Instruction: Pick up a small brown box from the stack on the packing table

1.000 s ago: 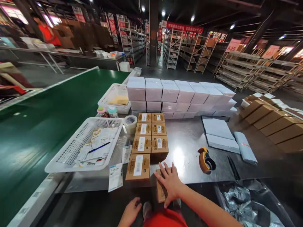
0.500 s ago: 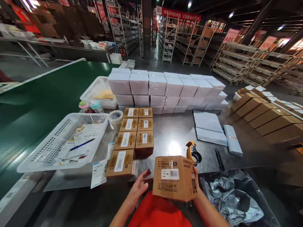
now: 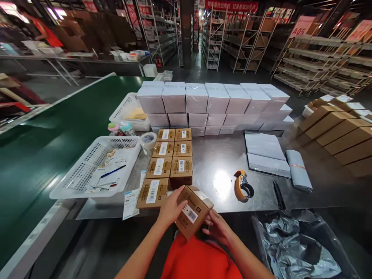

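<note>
I see the small carton (image 3: 192,211) low in the middle of the frame, tilted, over the table edge (image 3: 232,209). My left hand (image 3: 170,209) grips its upper left side with fingers curled around; my right hand (image 3: 217,228) supports it from below right, fingers bent on it. It hangs half off the table, so I think a loose grip could let it fall. It could also knock the labelled box (image 3: 153,192) just beside.

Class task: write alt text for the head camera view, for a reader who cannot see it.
Two bare hands, left hand and right hand, hold a tilted brown carton at the near edge of a steel table. Beside it lie two rows of labelled cartons.
</note>
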### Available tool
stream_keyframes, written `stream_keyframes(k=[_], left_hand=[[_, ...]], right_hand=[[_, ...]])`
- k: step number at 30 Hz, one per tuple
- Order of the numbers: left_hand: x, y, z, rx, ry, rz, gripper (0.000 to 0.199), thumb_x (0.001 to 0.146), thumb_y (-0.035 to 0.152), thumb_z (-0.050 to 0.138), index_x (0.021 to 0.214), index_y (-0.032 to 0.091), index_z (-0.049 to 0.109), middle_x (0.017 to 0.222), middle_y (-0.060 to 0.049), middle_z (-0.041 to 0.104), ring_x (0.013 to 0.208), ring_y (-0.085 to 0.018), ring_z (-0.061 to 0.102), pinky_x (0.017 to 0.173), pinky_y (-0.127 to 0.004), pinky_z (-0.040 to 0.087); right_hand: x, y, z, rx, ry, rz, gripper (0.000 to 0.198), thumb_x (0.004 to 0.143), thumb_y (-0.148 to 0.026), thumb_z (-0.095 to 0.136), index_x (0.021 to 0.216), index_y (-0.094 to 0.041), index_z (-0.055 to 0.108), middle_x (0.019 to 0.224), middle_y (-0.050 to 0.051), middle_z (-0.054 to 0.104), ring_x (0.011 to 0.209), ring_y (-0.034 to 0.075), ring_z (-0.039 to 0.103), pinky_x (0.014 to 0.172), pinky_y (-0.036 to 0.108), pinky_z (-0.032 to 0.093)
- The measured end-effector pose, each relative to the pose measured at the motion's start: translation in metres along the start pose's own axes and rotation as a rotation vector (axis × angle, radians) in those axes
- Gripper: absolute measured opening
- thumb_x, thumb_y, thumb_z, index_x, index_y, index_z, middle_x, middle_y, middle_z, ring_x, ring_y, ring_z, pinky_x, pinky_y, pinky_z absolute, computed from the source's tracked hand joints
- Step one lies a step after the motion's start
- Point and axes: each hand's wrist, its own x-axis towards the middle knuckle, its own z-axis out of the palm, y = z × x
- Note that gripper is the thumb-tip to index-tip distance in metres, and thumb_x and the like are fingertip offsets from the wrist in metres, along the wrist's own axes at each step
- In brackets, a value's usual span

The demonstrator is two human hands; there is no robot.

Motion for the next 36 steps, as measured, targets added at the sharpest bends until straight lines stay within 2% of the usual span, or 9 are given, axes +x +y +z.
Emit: stream_keyframes(k=[3, 6, 9, 12, 16, 21, 26, 31, 36], left_hand=[[0.015, 0.009, 0.007, 0.168, -0.133, 0.019, 0.066, 0.08, 0.018, 0.053, 0.145, 0.009, 0.047, 0.146, -0.014, 0.054, 0.135, -0.024, 0.049, 0.119, -0.042, 0.033], [0.012, 0.012, 0.034, 0.398, -0.244, 0.101, 0.078, 0.079, 0.031, 0.065, 0.152, 0.019, 0.039, 0.159, -0.012, 0.036, 0.148, -0.03, 0.031, 0.123, -0.061, 0.011], [0.001, -0.001, 0.058, 0.615, -0.255, 0.16, 0.09, 0.074, 0.036, 0.075, 0.154, 0.028, 0.034, 0.167, -0.009, 0.01, 0.153, -0.037, 0.008, 0.115, -0.074, -0.005], [0.0, -0.025, 0.06, 0.727, -0.217, 0.247, 0.071, 0.088, 0.023, 0.058, 0.153, 0.038, 0.033, 0.167, -0.002, 0.01, 0.154, -0.034, 0.007, 0.111, -0.078, -0.009], [0.01, -0.048, 0.037, 0.78, -0.246, 0.361, 0.067, 0.092, 0.012, 0.045, 0.151, 0.043, 0.034, 0.165, 0.002, 0.019, 0.153, -0.032, 0.014, 0.109, -0.08, -0.009], [0.018, -0.052, 0.017, 0.796, -0.237, 0.4, 0.069, 0.093, 0.007, 0.039, 0.151, 0.044, 0.034, 0.164, 0.002, 0.023, 0.153, -0.029, 0.017, 0.114, -0.078, 0.001], [0.024, -0.056, 0.01, 0.818, -0.27, 0.432, 0.071, 0.09, 0.005, 0.045, 0.151, 0.041, 0.035, 0.164, 0.001, 0.024, 0.153, -0.03, 0.016, 0.117, -0.075, 0.004], [0.029, -0.061, 0.005, 0.839, -0.307, 0.485, 0.071, 0.087, 0.006, 0.05, 0.15, 0.037, 0.039, 0.164, 0.0, 0.023, 0.153, -0.029, 0.017, 0.12, -0.069, 0.01], [0.027, -0.067, 0.016, 0.868, -0.238, 0.504, 0.086, 0.076, -0.008, 0.045, 0.151, 0.034, 0.038, 0.164, -0.004, 0.024, 0.152, -0.028, 0.018, 0.122, -0.064, 0.015]], right_hand=[[0.015, 0.016, 0.015, 0.212, -0.069, 0.136, 0.053, 0.068, -0.043, 0.079, 0.111, -0.018, 0.061, 0.1, 0.008, 0.071, 0.091, 0.02, 0.069, 0.087, 0.035, 0.054], [0.029, 0.022, 0.034, 0.431, -0.113, 0.153, 0.049, 0.067, -0.047, 0.08, 0.098, -0.015, 0.061, 0.086, 0.009, 0.073, 0.087, 0.023, 0.071, 0.089, 0.036, 0.055], [0.036, 0.019, 0.048, 0.493, -0.117, 0.14, 0.041, 0.073, -0.049, 0.077, 0.091, -0.017, 0.058, 0.076, 0.006, 0.071, 0.072, 0.02, 0.07, 0.074, 0.034, 0.056], [0.04, 0.015, 0.059, 0.495, -0.07, 0.185, 0.044, 0.077, -0.058, 0.071, 0.088, -0.018, 0.056, 0.076, 0.008, 0.071, 0.071, 0.021, 0.07, 0.075, 0.036, 0.057], [0.047, 0.017, 0.078, 0.512, -0.039, 0.201, 0.05, 0.084, -0.062, 0.062, 0.094, -0.013, 0.058, 0.084, 0.014, 0.072, 0.08, 0.023, 0.072, 0.082, 0.037, 0.056], [0.061, 0.022, 0.093, 0.491, -0.023, 0.157, 0.038, 0.088, -0.055, 0.062, 0.087, -0.017, 0.058, 0.081, 0.007, 0.073, 0.077, 0.019, 0.071, 0.08, 0.035, 0.055], [0.064, 0.018, 0.095, 0.406, -0.004, 0.141, 0.039, 0.09, -0.055, 0.061, 0.089, -0.016, 0.064, 0.078, 0.004, 0.071, 0.076, 0.016, 0.069, 0.076, 0.029, 0.051], [0.06, 0.013, 0.1, 0.362, 0.016, 0.153, 0.042, 0.095, -0.054, 0.052, 0.093, -0.014, 0.066, 0.087, 0.006, 0.072, 0.082, 0.017, 0.07, 0.074, 0.029, 0.049], [0.057, 0.012, 0.098, 0.309, 0.045, 0.139, 0.038, 0.093, -0.053, 0.054, 0.095, -0.016, 0.064, 0.09, 0.006, 0.071, 0.081, 0.016, 0.069, 0.071, 0.027, 0.049]])
